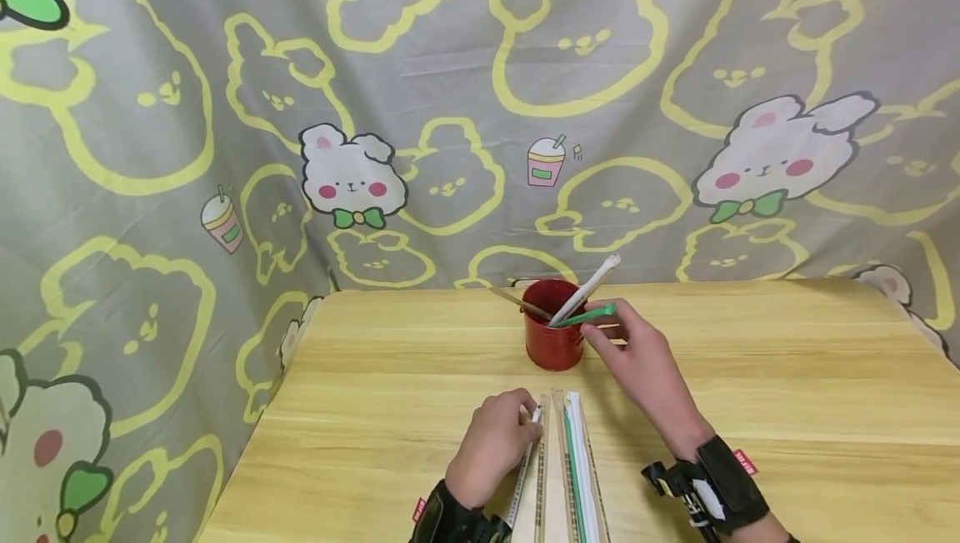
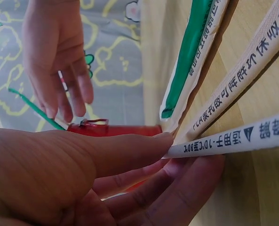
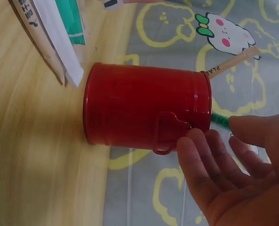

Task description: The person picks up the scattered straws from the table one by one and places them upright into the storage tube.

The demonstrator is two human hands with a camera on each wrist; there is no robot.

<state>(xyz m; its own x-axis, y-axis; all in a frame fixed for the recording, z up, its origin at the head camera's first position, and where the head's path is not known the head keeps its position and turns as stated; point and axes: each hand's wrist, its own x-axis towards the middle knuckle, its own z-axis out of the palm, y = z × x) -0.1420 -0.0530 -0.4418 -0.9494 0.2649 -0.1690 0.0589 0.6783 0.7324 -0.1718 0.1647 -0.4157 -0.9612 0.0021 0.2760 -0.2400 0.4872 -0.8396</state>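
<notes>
My left hand [image 1: 491, 443] pinches the top end of a white paper-wrapped straw [image 2: 243, 136] between thumb and fingers, low over the table. A red metal bucket [image 1: 553, 343] stands upright behind the straws. Inside it lean a white wrapped straw [image 1: 588, 286], a brown wrapped straw [image 3: 234, 61] and a green straw [image 1: 588, 315]. Beside the bucket's rim is my right hand [image 1: 633, 351], its fingers loosely extended near the small side handle [image 3: 165, 134]. The thumb overlaps the green straw in the right wrist view, with a gap between thumb and index finger.
Several wrapped straws lie side by side on the wooden table [image 1: 375, 410], among them a brown one [image 1: 542, 468], a green one [image 1: 577, 468] and a white one [image 1: 588, 485]. A grey patterned curtain [image 1: 450, 85] hangs behind and to the left.
</notes>
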